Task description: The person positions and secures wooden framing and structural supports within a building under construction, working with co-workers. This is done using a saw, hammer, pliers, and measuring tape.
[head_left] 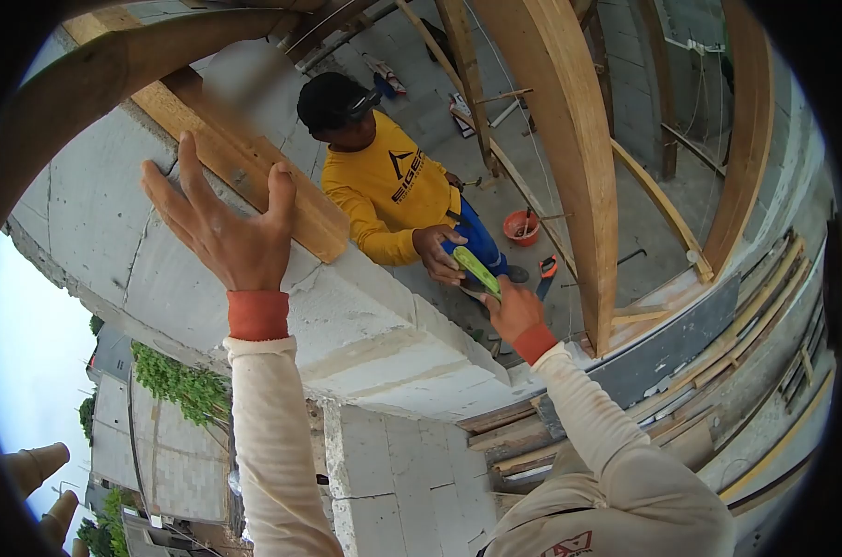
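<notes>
My left hand (221,223) is open, its fingers spread on top of the grey block wall (365,320), with the thumb against a timber beam (314,218) lying along it. To the right of the wall, my right hand (515,311) is closed around one end of a slim bright green tool (476,267), whose exact kind I cannot tell. Close to the tool's other end is the hand (439,252) of a co-worker (379,181) in a yellow shirt and black cap, who stands lower down beyond the wall.
Curved timber posts (583,176) rise on the right. On the floor below are an orange bucket (522,227) and an orange-handled saw (547,269). Long wooden strips (718,357) are stacked at the lower right. Left of the wall, the ground drops away toward a tree (181,381).
</notes>
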Tool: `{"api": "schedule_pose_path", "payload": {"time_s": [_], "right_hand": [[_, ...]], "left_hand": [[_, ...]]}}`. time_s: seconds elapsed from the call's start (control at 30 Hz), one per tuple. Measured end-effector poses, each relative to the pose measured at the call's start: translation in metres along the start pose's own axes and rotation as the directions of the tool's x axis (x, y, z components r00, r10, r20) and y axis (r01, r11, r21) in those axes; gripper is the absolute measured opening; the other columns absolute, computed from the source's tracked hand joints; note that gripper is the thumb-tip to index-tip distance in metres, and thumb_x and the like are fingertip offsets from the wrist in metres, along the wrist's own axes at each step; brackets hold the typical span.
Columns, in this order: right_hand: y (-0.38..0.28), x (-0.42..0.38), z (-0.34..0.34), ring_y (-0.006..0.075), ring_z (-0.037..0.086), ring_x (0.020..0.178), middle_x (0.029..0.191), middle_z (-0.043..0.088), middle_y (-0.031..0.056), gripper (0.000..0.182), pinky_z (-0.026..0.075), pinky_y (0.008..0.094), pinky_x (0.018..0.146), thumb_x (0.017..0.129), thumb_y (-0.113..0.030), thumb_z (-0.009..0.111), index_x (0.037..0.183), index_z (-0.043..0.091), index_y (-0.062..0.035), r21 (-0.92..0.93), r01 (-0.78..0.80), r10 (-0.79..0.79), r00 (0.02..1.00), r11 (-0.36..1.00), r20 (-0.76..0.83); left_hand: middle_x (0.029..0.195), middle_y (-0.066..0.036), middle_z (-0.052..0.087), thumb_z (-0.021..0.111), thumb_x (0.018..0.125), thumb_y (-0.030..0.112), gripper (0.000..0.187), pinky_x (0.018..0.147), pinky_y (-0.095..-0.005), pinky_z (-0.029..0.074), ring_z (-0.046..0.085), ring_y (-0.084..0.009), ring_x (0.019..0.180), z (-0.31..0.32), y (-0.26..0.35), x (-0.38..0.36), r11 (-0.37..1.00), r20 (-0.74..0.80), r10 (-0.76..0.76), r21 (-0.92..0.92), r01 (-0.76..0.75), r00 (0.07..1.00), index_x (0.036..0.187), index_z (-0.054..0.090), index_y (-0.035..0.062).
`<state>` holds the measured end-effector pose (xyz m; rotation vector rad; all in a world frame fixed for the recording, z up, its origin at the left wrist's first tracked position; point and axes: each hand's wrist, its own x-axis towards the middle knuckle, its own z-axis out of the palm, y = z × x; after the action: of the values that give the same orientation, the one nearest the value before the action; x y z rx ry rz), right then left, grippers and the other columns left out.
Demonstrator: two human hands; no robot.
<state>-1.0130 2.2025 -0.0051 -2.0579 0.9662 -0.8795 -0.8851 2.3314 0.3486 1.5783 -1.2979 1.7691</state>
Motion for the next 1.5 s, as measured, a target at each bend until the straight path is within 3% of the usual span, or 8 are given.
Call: {"api": "schedule_pose_path", "payload": {"time_s": [0.13, 0.23, 0.37, 0.47, 0.67, 0.8, 1.03, 1.5], "right_hand": [[-0.005, -0.065, -0.04, 0.0433, 0.065, 0.08, 0.083, 0.065, 0.0221, 0.029, 0.051, 0.0514, 0.07, 0.091, -0.024, 0.071, 0.105, 0.059, -0.0018, 0.099, 0.09, -0.084, 0.995, 0.991, -0.059], [-0.012, -0.129, -0.071, 0.0404, 0.064, 0.079, 0.085, 0.063, 0.0183, 0.026, 0.05, 0.0482, 0.069, 0.091, -0.018, 0.071, 0.108, 0.06, -0.0022, 0.159, 0.102, -0.09, 0.993, 0.982, -0.08], [-0.025, -0.224, -0.09, 0.035, 0.065, 0.084, 0.09, 0.065, 0.0145, 0.03, 0.053, 0.0435, 0.071, 0.088, -0.016, 0.074, 0.114, 0.063, -0.0048, 0.288, 0.182, -0.202, 0.978, 0.94, 0.042], [-0.041, -0.253, -0.091, 0.0331, 0.066, 0.085, 0.09, 0.065, 0.0132, 0.032, 0.054, 0.0423, 0.074, 0.087, -0.019, 0.075, 0.114, 0.064, -0.006, 0.332, 0.188, -0.256, 0.951, 0.924, 0.174], [-0.066, -0.288, -0.078, 0.0313, 0.066, 0.09, 0.095, 0.068, 0.0113, 0.032, 0.052, 0.0429, 0.079, 0.087, -0.021, 0.076, 0.113, 0.064, -0.007, 0.394, 0.246, -0.392, 0.851, 0.886, 0.35], [-0.097, -0.298, -0.074, 0.0309, 0.065, 0.09, 0.091, 0.067, 0.0107, 0.03, 0.051, 0.0428, 0.08, 0.089, -0.021, 0.074, 0.111, 0.06, -0.0066, 0.476, 0.295, -0.496, 0.78, 0.829, 0.382], [-0.111, -0.316, -0.065, 0.0294, 0.065, 0.091, 0.098, 0.067, 0.0092, 0.033, 0.051, 0.0416, 0.083, 0.086, -0.017, 0.077, 0.115, 0.062, -0.0077, 0.53, 0.307, -0.557, 0.719, 0.791, 0.416], [-0.096, -0.316, -0.086, 0.0264, 0.066, 0.094, 0.1, 0.07, 0.0075, 0.034, 0.052, 0.0392, 0.083, 0.083, -0.018, 0.081, 0.111, 0.066, -0.0064, 0.53, 0.308, -0.567, 0.695, 0.79, 0.442]], "left_hand": [[0.158, -0.024, 0.029, 0.084, 0.08, 0.041, 0.094, 0.119, -0.0574, 0.026, 0.024, -0.0434, 0.15, -0.025, 0.011, -0.015, 0.971, 0.042, -0.021, -0.239, 0.031, 0.999, 0.154, 0.034, 0.0109], [0.154, -0.021, 0.042, 0.077, 0.088, 0.018, 0.075, 0.118, -0.0501, 0.03, 0.042, -0.0375, 0.142, -0.073, 0.047, -0.052, 0.925, 0.18, -0.017, -0.371, 0.084, 0.983, 0.151, 0.039, 0.0026], [0.143, -0.022, 0.056, 0.076, 0.088, 0.039, 0.072, 0.111, -0.0459, 0.041, 0.053, -0.0356, 0.133, -0.133, 0.069, -0.161, 0.607, 0.723, 0.244, -0.634, 0.48, 0.646, 0.141, 0.053, -0.0028], [0.122, -0.018, 0.069, 0.08, 0.077, 0.06, 0.083, 0.108, -0.0426, 0.044, 0.066, -0.0299, 0.115, -0.169, 0.078, -0.217, 0.409, 0.82, 0.386, -0.562, 0.719, 0.422, 0.126, 0.062, -0.0045], [0.086, -0.01, 0.074, 0.094, 0.067, 0.034, 0.048, 0.085, -0.0399, 0.056, 0.071, -0.0283, 0.077, -0.256, 0.049, -0.237, 0.52, 0.952, 0.258, -0.282, 0.806, 0.167, 0.097, 0.071, 0.0031], [0.083, -0.011, 0.074, 0.096, 0.064, 0.025, 0.042, 0.067, -0.0345, 0.054, 0.069, -0.0265, 0.07, -0.298, 0.026, -0.239, 0.546, 0.888, 0.254, -0.459, 0.701, 0.383, 0.091, 0.072, 0.0036], [0.07, -0.01, 0.07, 0.097, 0.061, 0.029, 0.046, 0.056, -0.0274, 0.049, 0.066, -0.0187, 0.06, -0.352, 0.028, -0.237, 0.606, 0.912, 0.029, -0.342, 0.718, 0.409, 0.086, 0.074, -0.0019], [0.068, -0.011, 0.07, 0.097, 0.061, 0.027, 0.045, 0.051, -0.0278, 0.05, 0.066, -0.0193, 0.058, -0.367, 0.054, -0.25, 0.559, 0.896, -0.026, -0.354, 0.75, 0.442, 0.088, 0.075, -0.0006]]}}
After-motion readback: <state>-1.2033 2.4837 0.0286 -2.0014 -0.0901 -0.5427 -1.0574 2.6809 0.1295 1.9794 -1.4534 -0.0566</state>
